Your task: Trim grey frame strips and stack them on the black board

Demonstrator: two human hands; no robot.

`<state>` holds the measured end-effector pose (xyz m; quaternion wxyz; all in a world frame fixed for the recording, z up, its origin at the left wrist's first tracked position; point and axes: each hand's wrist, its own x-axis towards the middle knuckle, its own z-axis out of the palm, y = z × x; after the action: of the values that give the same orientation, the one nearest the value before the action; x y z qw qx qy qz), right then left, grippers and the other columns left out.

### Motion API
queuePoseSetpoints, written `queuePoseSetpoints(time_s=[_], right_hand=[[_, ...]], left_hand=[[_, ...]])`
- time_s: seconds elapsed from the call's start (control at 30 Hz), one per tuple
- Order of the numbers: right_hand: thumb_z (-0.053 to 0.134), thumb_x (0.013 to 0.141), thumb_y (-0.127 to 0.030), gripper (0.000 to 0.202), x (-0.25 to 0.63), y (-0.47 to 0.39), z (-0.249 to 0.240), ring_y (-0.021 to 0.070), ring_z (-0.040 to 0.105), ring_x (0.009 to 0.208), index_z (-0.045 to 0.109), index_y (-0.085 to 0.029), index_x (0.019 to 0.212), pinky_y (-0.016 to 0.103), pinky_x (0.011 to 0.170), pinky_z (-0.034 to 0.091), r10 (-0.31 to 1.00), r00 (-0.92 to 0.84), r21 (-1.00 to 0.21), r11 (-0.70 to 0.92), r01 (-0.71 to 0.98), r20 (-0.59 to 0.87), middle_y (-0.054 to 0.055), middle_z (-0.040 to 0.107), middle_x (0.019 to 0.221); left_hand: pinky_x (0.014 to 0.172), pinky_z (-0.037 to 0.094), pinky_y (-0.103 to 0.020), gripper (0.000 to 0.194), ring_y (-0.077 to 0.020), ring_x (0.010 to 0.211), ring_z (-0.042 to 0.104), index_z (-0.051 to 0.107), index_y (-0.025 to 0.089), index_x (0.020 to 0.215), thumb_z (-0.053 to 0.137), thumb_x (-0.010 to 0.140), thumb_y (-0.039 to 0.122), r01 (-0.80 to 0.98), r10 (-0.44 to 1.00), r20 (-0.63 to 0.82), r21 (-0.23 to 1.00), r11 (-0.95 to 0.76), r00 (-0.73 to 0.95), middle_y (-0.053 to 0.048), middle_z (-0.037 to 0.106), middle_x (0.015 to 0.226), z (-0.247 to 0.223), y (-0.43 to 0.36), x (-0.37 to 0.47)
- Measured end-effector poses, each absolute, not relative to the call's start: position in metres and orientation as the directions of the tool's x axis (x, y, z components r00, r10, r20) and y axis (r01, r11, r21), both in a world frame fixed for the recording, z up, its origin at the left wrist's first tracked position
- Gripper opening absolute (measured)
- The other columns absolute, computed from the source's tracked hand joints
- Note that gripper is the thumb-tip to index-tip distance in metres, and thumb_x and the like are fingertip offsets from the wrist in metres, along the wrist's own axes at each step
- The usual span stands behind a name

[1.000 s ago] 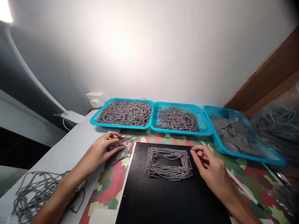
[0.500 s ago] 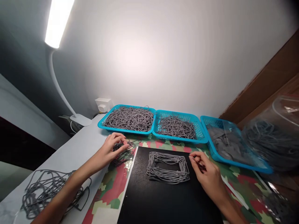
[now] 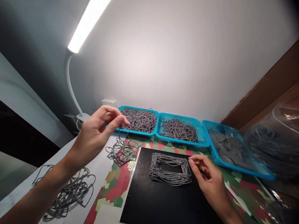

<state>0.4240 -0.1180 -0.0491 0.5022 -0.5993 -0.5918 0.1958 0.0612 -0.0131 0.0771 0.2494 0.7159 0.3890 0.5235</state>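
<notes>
My left hand (image 3: 102,127) is raised above a loose pile of thin grey rubber gaskets (image 3: 122,151), thumb and forefinger pinched together. A thin grey strand, apparently one gasket, hangs from the fingertips toward the pile. Rectangular grey gaskets lie stacked as a frame (image 3: 170,180) on a black board (image 3: 149,202). My right hand (image 3: 206,175) is beside the stack's right end, its fingertips closed in a pinch. Something dark and slim shows inside its curled fingers, too hidden to name.
Blue baskets (image 3: 182,144) along the wall hold grey gaskets and flat grey pieces. Another gasket tangle (image 3: 72,193) lies at left on the white table. A lamp (image 3: 72,81) stands back left; a clear bag (image 3: 268,140) and a white-handled tool (image 3: 239,199) are at right.
My left hand has risen from the small gasket pile and closed to a pinch, with a strand trailing below. My right hand stays beside the stack. The view has shifted slightly.
</notes>
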Motion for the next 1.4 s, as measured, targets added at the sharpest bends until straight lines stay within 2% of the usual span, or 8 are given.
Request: queuePoseSetpoints(time_s=[0.23,0.37,0.47,0.73,0.9,1.07,1.2,1.4], right_hand=[[0.091,0.096,-0.059,0.060,0.345,-0.133,-0.009,0.0154,0.061,0.076,0.079,-0.041,0.152,0.022,0.058,0.055,0.967,-0.056,-0.913,0.255,0.318,0.250,0.004,0.063,0.114],[0.083,0.105,-0.050,0.022,0.331,-0.132,-0.008,0.0137,0.060,0.074,0.093,-0.032,0.113,0.024,0.061,0.052,0.969,-0.110,-0.945,0.241,0.220,0.221,0.003,0.064,0.104],[0.079,0.109,-0.044,0.025,0.354,-0.143,-0.012,0.0137,0.057,0.071,0.086,-0.025,0.094,0.025,0.058,0.045,0.974,-0.097,-0.952,0.223,0.211,0.207,0.001,0.066,0.092],[0.074,0.114,-0.039,0.016,0.427,-0.195,-0.011,0.0167,0.063,0.077,0.084,-0.030,0.105,0.026,0.064,0.050,0.990,-0.108,-0.909,0.128,0.396,0.093,0.003,0.071,0.098],[0.073,0.115,-0.037,0.014,0.440,-0.206,-0.013,0.0139,0.061,0.071,0.081,-0.031,0.105,0.024,0.061,0.048,0.993,-0.044,-0.896,0.122,0.428,0.114,0.002,0.071,0.101],[0.068,0.117,-0.044,0.024,0.435,-0.205,-0.034,0.0132,0.061,0.070,0.080,-0.028,0.104,0.022,0.060,0.049,0.998,-0.069,-0.877,0.031,0.480,-0.003,0.001,0.070,0.094],[0.069,0.114,-0.057,0.031,0.420,-0.218,-0.067,0.0162,0.074,0.078,0.073,-0.027,0.112,0.019,0.066,0.061,0.981,0.187,-0.877,-0.128,0.463,-0.045,0.000,0.072,0.089],[0.086,0.101,-0.061,0.038,0.382,-0.251,-0.088,0.0170,0.078,0.070,0.067,-0.028,0.105,0.020,0.068,0.066,0.981,0.134,-0.742,0.011,0.670,0.137,-0.001,0.076,0.090]], left_hand=[[0.068,0.070,-0.036,0.034,-0.0220,0.079,0.077,0.073,0.028,0.097,0.074,0.112,0.058,0.243,0.836,0.415,0.823,-0.514,0.360,-0.002,0.076,0.088,0.081,-0.066,0.102],[0.065,0.070,-0.031,0.042,-0.0205,0.074,0.075,0.074,0.029,0.093,0.076,0.108,0.068,0.186,0.842,0.410,0.851,-0.492,0.351,-0.001,0.073,0.082,0.083,-0.075,0.108],[0.063,0.068,-0.028,0.041,-0.0184,0.070,0.071,0.073,0.027,0.091,0.078,0.107,0.065,0.187,0.873,0.349,0.885,-0.427,0.340,-0.001,0.070,0.079,0.078,-0.076,0.103],[0.069,0.059,-0.020,0.027,-0.0165,0.078,0.070,0.069,0.028,0.101,0.063,0.118,0.049,0.375,0.848,0.071,0.875,-0.306,0.526,0.001,0.072,0.089,0.010,-0.098,0.079],[0.078,0.060,-0.021,0.022,-0.0179,0.090,0.075,0.071,0.034,0.133,0.068,0.116,0.047,0.499,0.752,-0.110,0.808,-0.313,0.650,0.000,0.078,0.108,-0.022,-0.113,0.079],[0.084,0.057,-0.022,0.025,-0.0158,0.091,0.075,0.077,0.030,0.115,0.055,0.122,0.038,0.444,0.684,-0.092,0.821,-0.360,0.723,0.001,0.078,0.103,-0.032,-0.115,0.096],[0.079,0.056,-0.021,0.026,-0.0150,0.088,0.076,0.074,0.028,0.109,0.054,0.121,0.040,0.418,0.721,-0.070,0.851,-0.317,0.689,0.003,0.078,0.100,-0.038,-0.120,0.103],[0.073,0.057,-0.019,0.028,-0.0140,0.079,0.075,0.078,0.029,0.104,0.059,0.118,0.044,0.439,0.814,-0.041,0.857,-0.269,0.579,0.004,0.079,0.089,-0.041,-0.124,0.105]])
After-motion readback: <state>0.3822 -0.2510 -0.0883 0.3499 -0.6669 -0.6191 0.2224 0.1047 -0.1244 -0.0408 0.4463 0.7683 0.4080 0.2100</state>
